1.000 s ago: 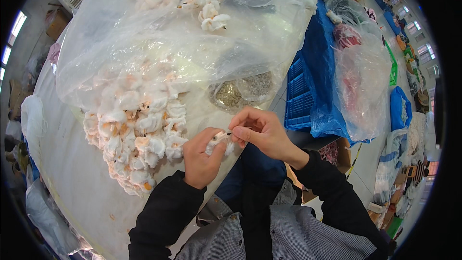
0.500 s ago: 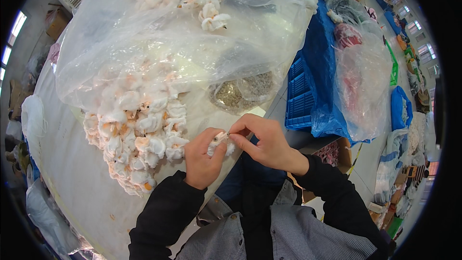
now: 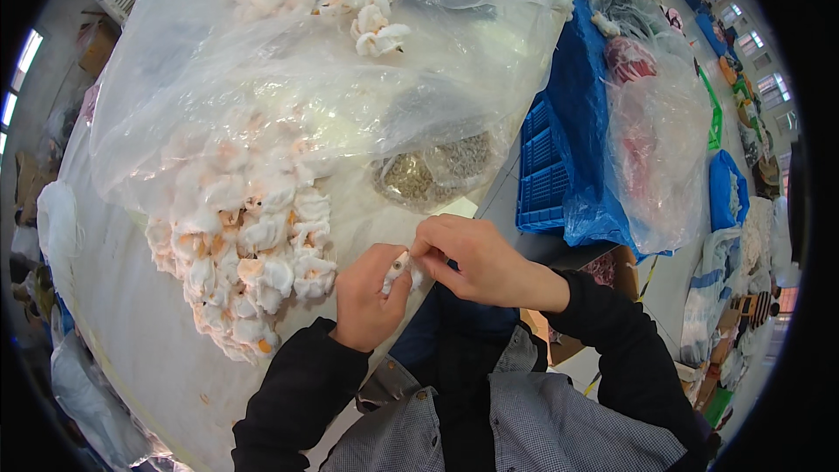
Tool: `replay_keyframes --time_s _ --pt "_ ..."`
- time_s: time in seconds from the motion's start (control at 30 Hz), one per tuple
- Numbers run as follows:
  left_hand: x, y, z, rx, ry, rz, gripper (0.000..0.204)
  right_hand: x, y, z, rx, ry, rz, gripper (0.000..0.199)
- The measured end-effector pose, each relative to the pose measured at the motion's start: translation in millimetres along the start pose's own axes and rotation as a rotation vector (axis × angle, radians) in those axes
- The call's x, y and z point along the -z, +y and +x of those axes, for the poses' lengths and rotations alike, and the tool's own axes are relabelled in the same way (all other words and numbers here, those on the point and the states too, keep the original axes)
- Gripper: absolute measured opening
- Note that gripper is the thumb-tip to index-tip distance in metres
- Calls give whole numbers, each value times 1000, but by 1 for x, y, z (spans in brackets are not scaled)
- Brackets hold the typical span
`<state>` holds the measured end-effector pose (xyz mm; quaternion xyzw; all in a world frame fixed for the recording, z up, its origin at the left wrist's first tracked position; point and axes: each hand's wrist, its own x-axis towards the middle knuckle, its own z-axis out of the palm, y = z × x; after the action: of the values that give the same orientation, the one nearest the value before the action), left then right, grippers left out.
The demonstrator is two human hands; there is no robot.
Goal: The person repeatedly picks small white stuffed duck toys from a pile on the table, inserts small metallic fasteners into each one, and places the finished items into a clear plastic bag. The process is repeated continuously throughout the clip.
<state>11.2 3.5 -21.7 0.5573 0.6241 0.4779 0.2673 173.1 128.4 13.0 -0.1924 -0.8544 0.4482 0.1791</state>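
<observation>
My left hand [image 3: 371, 295] pinches a small white plush piece [image 3: 396, 269] between thumb and fingers at the near edge of the table. A round dark-centred spot shows on its pale face. My right hand [image 3: 468, 253] is closed in a pinch against the plush piece's right side; anything between those fingertips is too small to make out. To the left of my hands lies a heap of fluffy white plush pieces [image 3: 262, 271] with orange and pinkish patches. Beyond my hands sits a clear bag of small greyish-green bits [image 3: 411, 177].
A large clear plastic sheet [image 3: 288, 61] covers the far table and more plush pieces [image 3: 376, 31]. On the right stand a blue crate [image 3: 540, 166] and a clear bag with pink material [image 3: 655, 140]. A cardboard box [image 3: 626, 273] stands below my right arm.
My right fingertips have come in closer to the plush piece, and it has turned slightly in my left hand. The whole view has shifted a little.
</observation>
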Motion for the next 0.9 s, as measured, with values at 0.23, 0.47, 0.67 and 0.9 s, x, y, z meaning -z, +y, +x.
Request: replay_keyframes --time_s 0.23,0.47,0.67,0.9 --pt "-3 3 -1 22 2 -5 23 -12 7 -4 17 7 58 11" --pt "-3 0 -4 2 64 -10 22 -10 9 5 18 -53 90 12" --pt "-9 -4 -7 -13 62 -12 27 -14 11 -4 -40 42 97 10" --pt "-1 8 -11 -36 61 -56 25 2 -6 -7 -21 29 19 9"
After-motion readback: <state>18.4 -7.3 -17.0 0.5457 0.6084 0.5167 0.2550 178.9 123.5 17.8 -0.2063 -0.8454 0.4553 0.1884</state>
